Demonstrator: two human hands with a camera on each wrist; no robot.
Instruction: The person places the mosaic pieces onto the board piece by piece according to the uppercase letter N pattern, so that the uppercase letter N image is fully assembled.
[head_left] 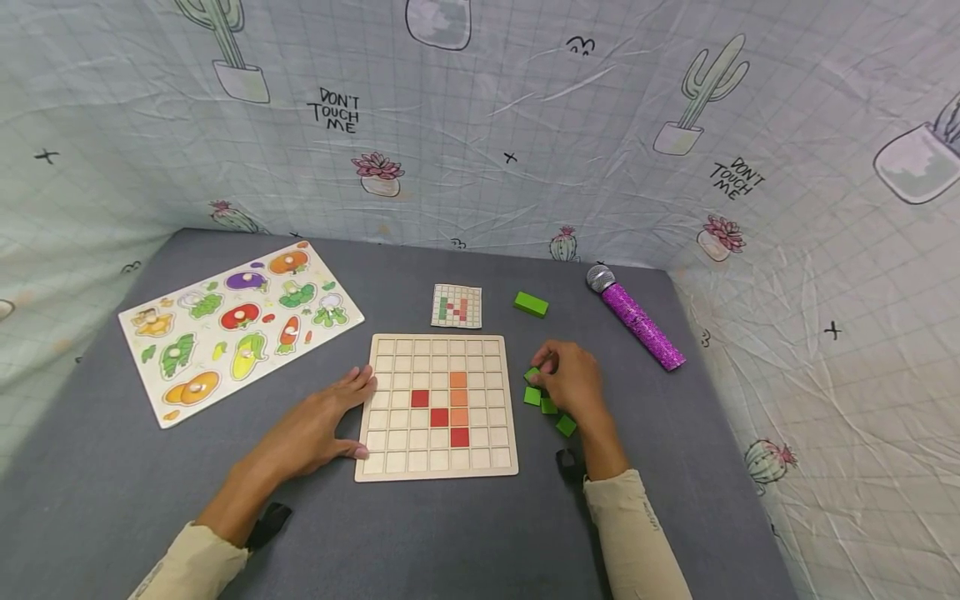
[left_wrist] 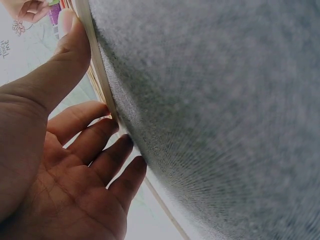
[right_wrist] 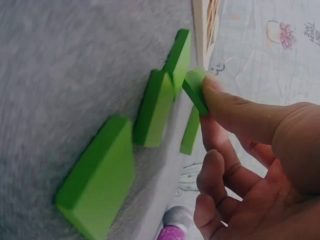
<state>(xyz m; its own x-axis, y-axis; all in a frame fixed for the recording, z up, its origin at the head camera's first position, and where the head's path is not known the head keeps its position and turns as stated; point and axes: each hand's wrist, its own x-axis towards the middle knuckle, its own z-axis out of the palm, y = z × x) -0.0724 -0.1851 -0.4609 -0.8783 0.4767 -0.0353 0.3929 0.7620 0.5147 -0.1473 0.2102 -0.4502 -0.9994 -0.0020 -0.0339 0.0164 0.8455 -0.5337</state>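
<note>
A square wooden grid board (head_left: 401, 461) lies on the grey table, with red tiles (head_left: 438, 417) and a column of orange tiles (head_left: 458, 398) set in its cells. My left hand (head_left: 315, 429) rests at the board's left edge, fingers and thumb spread along it. To the right of the board, my right hand (head_left: 573, 379) pinches a small green tile (right_wrist: 195, 90) between thumb and forefinger. Beneath and beside that hand lie three loose green tiles (head_left: 532, 396). Above the board sits a small pattern card (head_left: 457, 306) showing a coloured grid.
A green block (head_left: 531, 304) lies beyond the right hand. Farther right is a glittery purple microphone (head_left: 641, 325). A vegetable puzzle board (head_left: 217, 350) lies slanted at the table's left. Printed cloth (head_left: 480, 200) hangs behind the table.
</note>
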